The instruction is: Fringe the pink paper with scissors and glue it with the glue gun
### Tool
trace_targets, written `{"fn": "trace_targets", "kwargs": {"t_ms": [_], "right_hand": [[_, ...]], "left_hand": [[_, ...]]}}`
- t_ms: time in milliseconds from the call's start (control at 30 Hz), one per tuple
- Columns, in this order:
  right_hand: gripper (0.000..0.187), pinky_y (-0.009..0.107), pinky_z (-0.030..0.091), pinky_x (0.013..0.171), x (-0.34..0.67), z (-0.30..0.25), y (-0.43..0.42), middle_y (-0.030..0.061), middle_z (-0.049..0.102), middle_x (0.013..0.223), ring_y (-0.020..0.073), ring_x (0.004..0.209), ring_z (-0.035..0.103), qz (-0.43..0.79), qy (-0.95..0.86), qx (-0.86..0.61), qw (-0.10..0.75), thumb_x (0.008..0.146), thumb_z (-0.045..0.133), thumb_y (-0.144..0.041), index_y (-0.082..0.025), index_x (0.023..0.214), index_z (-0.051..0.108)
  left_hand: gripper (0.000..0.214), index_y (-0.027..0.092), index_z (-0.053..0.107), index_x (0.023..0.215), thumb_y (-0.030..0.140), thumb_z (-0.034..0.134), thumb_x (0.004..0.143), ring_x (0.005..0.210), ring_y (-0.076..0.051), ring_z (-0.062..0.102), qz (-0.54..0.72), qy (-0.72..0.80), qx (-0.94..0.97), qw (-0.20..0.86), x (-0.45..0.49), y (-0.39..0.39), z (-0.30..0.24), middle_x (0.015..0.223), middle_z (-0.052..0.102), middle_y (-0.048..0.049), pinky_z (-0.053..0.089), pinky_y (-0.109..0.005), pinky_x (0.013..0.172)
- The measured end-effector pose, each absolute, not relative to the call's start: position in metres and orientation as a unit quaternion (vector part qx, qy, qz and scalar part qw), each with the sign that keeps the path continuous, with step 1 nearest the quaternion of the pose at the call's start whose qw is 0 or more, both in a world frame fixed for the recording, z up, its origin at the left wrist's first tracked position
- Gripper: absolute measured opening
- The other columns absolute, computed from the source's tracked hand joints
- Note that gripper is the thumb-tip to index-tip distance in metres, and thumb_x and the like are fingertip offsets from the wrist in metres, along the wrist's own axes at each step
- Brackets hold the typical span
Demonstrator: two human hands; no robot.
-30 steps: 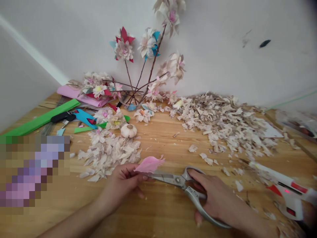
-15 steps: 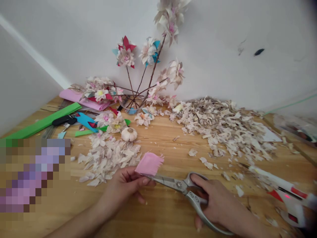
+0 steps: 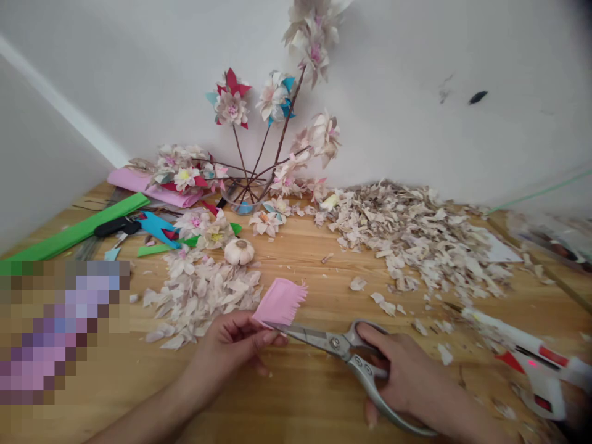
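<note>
left hand [image 3: 235, 345] pinching a fringed pink crepe paper strip [image 3: 280, 303], right hand [image 3: 400, 376] gripping long silver steel scissors [image 3: 333, 342], blade tips right at the strip, pale paper petal pile [image 3: 198, 302] just past the left hand

Our left hand [image 3: 234, 348] holds fringed pink paper [image 3: 280, 302] at the tips of scissors [image 3: 356, 361] in our right hand [image 3: 407, 376], beside heaped paper petals [image 3: 198, 305] on a wooden table [image 3: 305, 394].
</note>
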State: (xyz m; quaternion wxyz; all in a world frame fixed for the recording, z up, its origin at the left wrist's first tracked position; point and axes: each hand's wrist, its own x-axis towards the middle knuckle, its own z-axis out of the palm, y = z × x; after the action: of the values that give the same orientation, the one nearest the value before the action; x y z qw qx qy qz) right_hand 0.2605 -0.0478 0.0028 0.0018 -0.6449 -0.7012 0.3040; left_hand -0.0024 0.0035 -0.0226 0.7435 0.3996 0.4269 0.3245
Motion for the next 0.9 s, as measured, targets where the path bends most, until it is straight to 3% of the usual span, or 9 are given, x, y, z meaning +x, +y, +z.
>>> {"fn": "trace_targets", "kwargs": {"t_ms": [267,633,900], "right_hand": [[0.07,0.028,0.041,0.065,0.2587,0.003,-0.0437,0.0013,0.064,0.088,0.0237,0.078,0.057,0.301,-0.716,-0.63,-0.005,0.036,0.09,-0.044,-0.022,0.089,0.051],[0.078,0.036,0.044,0.079,0.2613,0.0006,-0.0477,0.0085,0.063,0.109,0.0332,0.1,0.056,0.336,-0.701,-0.629,0.001,0.036,0.09,-0.039,-0.022,0.103,0.054],[0.073,0.034,0.044,0.076,0.2531,0.0065,-0.0468,0.0079,0.063,0.102,0.0295,0.09,0.058,0.342,-0.697,-0.63,-0.008,0.04,0.089,-0.041,-0.019,0.1,0.055]], "left_hand": [[0.014,0.022,0.074,0.07,0.033,0.077,0.064,0.057,-0.013,0.064,0.365,0.422,0.397,0.728,-0.0031,0.0013,-0.0243,0.067,0.073,-0.0008,0.055,-0.019,0.044],[0.012,0.021,0.074,0.072,0.03,0.076,0.065,0.051,-0.011,0.062,0.386,0.442,0.39,0.709,-0.0018,-0.0011,-0.0218,0.068,0.073,-0.0009,0.055,-0.019,0.044],[0.013,0.021,0.074,0.074,0.031,0.076,0.066,0.045,-0.007,0.058,0.401,0.431,0.391,0.708,0.0009,-0.0019,-0.0242,0.071,0.074,-0.0008,0.053,-0.015,0.041]]}}
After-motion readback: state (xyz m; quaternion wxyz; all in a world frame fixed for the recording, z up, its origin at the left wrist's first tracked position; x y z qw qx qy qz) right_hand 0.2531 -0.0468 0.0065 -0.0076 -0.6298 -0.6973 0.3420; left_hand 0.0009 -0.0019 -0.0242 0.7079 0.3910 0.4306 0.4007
